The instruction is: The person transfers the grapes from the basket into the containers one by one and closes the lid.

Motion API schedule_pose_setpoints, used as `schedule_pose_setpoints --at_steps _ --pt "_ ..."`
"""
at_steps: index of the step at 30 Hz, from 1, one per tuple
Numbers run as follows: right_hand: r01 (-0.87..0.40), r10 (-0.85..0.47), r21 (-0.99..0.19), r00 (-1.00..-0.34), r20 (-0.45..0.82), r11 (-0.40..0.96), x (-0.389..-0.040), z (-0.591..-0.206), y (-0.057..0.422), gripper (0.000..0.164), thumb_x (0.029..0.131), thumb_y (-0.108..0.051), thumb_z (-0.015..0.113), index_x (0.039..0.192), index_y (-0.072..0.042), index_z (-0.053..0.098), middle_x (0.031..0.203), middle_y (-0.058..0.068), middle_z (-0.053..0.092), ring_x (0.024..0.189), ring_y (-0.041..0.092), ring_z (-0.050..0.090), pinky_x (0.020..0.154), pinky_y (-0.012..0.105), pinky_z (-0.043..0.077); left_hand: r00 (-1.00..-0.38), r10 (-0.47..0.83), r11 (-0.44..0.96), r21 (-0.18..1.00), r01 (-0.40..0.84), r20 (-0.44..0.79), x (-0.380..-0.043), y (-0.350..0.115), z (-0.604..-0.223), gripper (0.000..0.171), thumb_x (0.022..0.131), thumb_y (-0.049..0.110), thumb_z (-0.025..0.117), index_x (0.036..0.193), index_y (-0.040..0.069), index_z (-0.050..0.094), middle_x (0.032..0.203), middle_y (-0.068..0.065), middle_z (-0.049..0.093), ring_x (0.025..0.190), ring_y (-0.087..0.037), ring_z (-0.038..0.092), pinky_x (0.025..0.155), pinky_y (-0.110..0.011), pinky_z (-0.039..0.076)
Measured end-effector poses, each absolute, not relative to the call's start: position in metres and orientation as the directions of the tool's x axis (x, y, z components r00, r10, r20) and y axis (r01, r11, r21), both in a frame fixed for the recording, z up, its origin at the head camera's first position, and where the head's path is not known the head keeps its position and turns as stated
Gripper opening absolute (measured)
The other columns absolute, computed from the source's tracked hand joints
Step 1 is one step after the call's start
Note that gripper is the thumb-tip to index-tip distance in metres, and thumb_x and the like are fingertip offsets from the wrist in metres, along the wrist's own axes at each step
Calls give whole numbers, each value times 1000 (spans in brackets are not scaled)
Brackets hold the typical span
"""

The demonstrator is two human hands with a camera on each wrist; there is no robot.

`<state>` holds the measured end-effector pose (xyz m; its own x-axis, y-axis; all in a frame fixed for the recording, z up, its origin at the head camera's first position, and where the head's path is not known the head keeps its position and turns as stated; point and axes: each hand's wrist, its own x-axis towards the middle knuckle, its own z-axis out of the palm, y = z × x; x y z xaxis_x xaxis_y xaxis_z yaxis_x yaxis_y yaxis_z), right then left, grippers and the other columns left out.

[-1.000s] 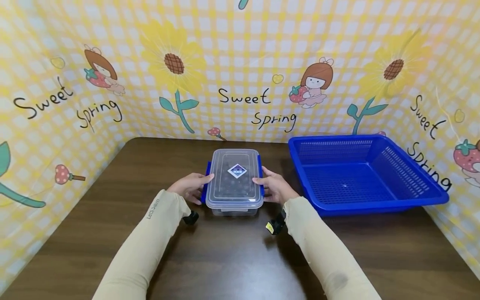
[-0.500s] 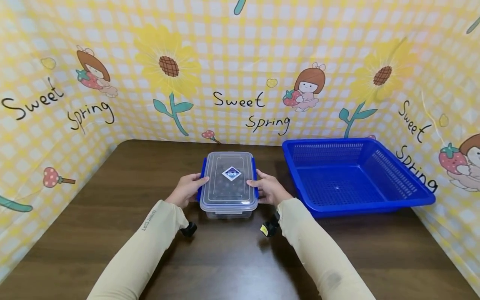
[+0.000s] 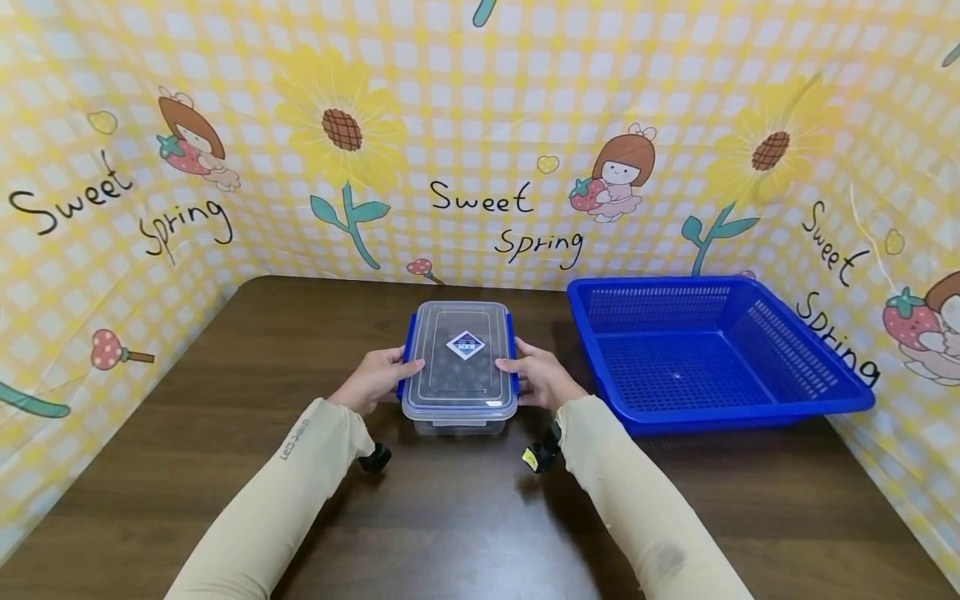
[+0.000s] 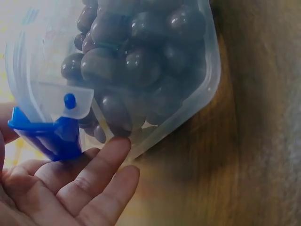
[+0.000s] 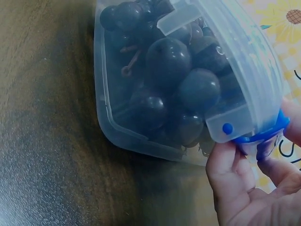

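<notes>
A clear plastic food container (image 3: 460, 379) with a lid and blue side latches stands on the brown table, a diamond-shaped label on its lid. Dark round grapes (image 5: 169, 59) fill it, with bits of stem among them. My left hand (image 3: 375, 375) grips its left side, thumb on the lid's edge and fingers by the blue latch (image 4: 47, 136). On the opposite side my right hand (image 3: 543, 375) does likewise, thumb on the lid and fingers around the right latch (image 5: 263, 134). Both latches angle outward from the wall in the wrist views.
To the right of the container sits a blue perforated plastic basket (image 3: 720, 412), with nothing seen in it. A yellow checked cloth (image 3: 465, 108) with printed flowers hangs behind the table and along both sides.
The head view has shifted slightly. My left fingers, earlier spread below the left latch, now lie closer against the container's side. The container and basket stay in place.
</notes>
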<state>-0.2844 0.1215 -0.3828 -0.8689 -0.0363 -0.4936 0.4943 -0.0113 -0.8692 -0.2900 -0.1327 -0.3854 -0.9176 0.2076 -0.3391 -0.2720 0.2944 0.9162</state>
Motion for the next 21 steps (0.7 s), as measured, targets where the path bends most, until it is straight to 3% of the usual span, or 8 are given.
schedule_pose_setpoints --at_steps 10,21 --pt "499 -39 -866 -866 -499 -10 -285 -382 123 73 90 -15 67 151 -30 31 112 19 65 91 29 65 83 47 52 -908 179 247 911 -331 -379 -290 -129 -381 61 98 22 56 151 9 30 122 -21 62 87 -25 69 79 -47 54" --pt "483 -42 -876 -875 -482 -4 -287 -384 123 72 90 -13 67 151 -28 32 108 18 67 86 27 65 81 48 52 -904 139 262 895 -361 -405 -292 -125 -375 56 98 18 56 148 7 35 123 -22 61 88 -26 69 77 -41 55"
